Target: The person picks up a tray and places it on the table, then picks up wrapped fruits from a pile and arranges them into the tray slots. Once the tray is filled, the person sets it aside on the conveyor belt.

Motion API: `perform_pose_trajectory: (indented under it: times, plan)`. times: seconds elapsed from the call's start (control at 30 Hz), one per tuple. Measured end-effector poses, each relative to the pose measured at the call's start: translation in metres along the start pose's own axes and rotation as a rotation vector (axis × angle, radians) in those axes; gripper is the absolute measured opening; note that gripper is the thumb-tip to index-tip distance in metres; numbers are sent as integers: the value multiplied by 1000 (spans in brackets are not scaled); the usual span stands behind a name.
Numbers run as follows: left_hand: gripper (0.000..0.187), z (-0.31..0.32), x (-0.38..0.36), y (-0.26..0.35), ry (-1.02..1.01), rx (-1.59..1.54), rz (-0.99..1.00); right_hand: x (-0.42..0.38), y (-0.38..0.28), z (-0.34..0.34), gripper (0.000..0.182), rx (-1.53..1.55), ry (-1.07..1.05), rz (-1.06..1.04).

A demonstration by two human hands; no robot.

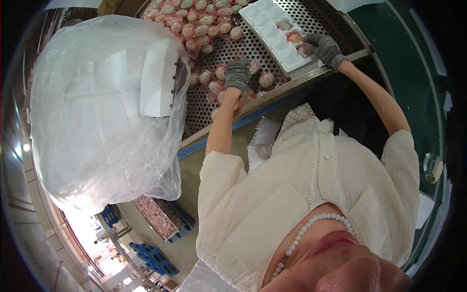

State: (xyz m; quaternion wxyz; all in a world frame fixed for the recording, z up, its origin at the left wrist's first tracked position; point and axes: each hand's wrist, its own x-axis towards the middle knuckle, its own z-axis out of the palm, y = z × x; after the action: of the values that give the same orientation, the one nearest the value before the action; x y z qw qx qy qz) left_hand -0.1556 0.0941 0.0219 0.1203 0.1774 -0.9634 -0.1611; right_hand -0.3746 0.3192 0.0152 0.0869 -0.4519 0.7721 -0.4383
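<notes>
My left hand (pixel 237 74), in a grey knitted glove, reaches down among loose round balls (pixel 266 80) in clear wrappers with red and white colouring. Its fingers are curled; what they hold is hidden beneath the hand. At the right edge of a white moulded tray (pixel 265 24) is my right hand (pixel 323 48), gloved the same way. Its fingertips close over a wrapped ball (pixel 304 50) in one of the tray's round hollows. Beside that sit a couple more wrapped balls (pixel 294 37) in the tray. The tray lies at a slant on a perforated metal table (pixel 206 105).
A heap of wrapped balls (pixel 194 19) covers the table's far side. Left stands a big clear plastic bag (pixel 97 107) with white trays (pixel 158 80) inside. A metal rim (pixel 296 80) edges the table. A bin of reddish pieces (pixel 155 216) and blue pallets (pixel 153 258) are on the floor.
</notes>
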Motion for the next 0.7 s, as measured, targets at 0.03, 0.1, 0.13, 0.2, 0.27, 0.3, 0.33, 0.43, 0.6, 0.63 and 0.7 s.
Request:
perform_pose_trajectory:
  times: [0.03, 0.1, 0.13, 0.2, 0.27, 0.3, 0.33, 0.43, 0.6, 0.63, 0.7]
  plan:
    - [14, 0, 3, -2, 112, 82, 29, -3, -6, -3, 31, -11, 20, -31]
    - [12, -5, 15, 0, 111, -285, -139, -5, -21, -10, 29, 11, 6, -80]
    - [11, -6, 18, 2, 94, -657, -324, -8, -30, -12, 28, 34, -26, -123]
    - [7, -30, 23, 35, 95, -884, -353, 0, -56, -13, 31, 156, -128, 93]
    - [5, -45, 28, 64, -34, -1488, -318, 10, -68, -13, 35, 595, -261, 298]
    - [7, -30, 39, 63, -23, -1333, -321, 18, -63, -8, 41, 681, -284, 359]
    - [7, -20, 44, 68, -31, -1333, -318, 22, -67, -10, 41, 682, -277, 363]
    - [16, -8, 59, 81, -31, -1189, -197, 27, -56, -9, 47, 663, -273, 177]
    - [21, -16, 58, 98, -156, -1296, -170, 23, -53, -19, 41, 229, -215, 90]
    - [21, -13, 56, 98, -191, -1440, -230, 19, -63, -24, 40, 299, -270, 192]
    - [16, -4, 56, 94, -236, -1496, -316, 19, -65, -25, 39, 367, -322, 296]
